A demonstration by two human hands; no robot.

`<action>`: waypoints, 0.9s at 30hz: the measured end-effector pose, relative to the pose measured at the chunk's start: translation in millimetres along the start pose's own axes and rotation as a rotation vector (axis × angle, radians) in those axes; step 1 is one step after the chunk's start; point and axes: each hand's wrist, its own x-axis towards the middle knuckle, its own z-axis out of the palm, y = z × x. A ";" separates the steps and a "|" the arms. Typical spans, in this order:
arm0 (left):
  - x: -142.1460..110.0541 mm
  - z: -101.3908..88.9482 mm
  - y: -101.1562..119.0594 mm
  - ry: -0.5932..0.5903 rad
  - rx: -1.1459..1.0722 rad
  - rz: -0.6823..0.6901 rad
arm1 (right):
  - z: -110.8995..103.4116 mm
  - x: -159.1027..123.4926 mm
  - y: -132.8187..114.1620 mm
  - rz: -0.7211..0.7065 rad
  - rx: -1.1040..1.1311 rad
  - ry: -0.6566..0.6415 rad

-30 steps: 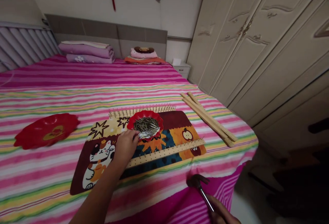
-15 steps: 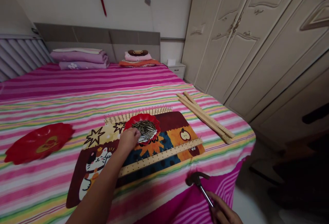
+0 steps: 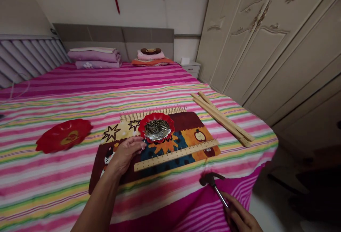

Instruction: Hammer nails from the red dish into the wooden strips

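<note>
My left hand (image 3: 130, 151) pinches a nail (image 3: 144, 142) between thumb and fingers, just left of a red scalloped bowl (image 3: 141, 122) heaped with nails (image 3: 157, 129). In front of the bowl lies a pale wooden strip (image 3: 162, 158) with rows of holes and nails standing along part of it. Behind the bowl is another wooden strip (image 3: 128, 117) set with many upright nails. At the lower right my right hand (image 3: 239, 212) is wrapped around the handle of a claw hammer (image 3: 213, 180), its head resting at or just above the bed cover. A patterned mat (image 3: 183, 118) lies under the bowl and front strip.
A red dish (image 3: 65, 136) sits on the striped bed cover (image 3: 61, 175) to the left. Several loose wooden strips (image 3: 221, 116) lie at the right, near the bed's edge. Folded bedding (image 3: 96, 58) is stacked by the headboard, and a wardrobe (image 3: 253, 47) stands to the right.
My left hand has drawn back from the nails in the bowl and now holds a nail beside its rim. The right hand keeps its grip on the hammer. The camera view has shifted slightly.
</note>
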 end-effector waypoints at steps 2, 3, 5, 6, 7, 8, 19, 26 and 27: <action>-5.5 -1.3 -2.1 -0.026 -0.025 -0.050 | -2.0 0.3 0.5 0.033 -0.016 -0.019; -7.7 -1.8 -3.1 -0.038 -0.025 -0.070 | -2.8 0.4 0.9 0.036 -0.031 -0.022; -11.4 -2.6 -5.7 -0.057 -0.002 -0.095 | -4.0 0.7 2.0 0.019 -0.060 -0.031; -12.9 -3.0 -7.3 -0.062 0.014 -0.099 | -4.5 0.9 2.7 0.008 -0.073 -0.039; -14.3 -3.6 -9.3 -0.063 0.033 -0.095 | -4.9 1.4 3.6 0.000 -0.086 -0.049; -15.4 -4.3 -11.6 -0.060 0.057 -0.081 | -5.4 2.1 4.8 -0.006 -0.098 -0.058; -18.6 -10.1 -42.4 0.029 0.352 0.078 | -5.3 2.7 3.7 -0.030 -0.146 -0.069; -21.5 -0.8 -49.2 0.062 0.303 0.058 | 2.6 -2.9 -8.7 0.008 -0.195 -0.057; -21.8 0.3 -49.0 0.072 0.304 0.059 | 3.2 -3.5 -9.5 0.013 -0.202 -0.055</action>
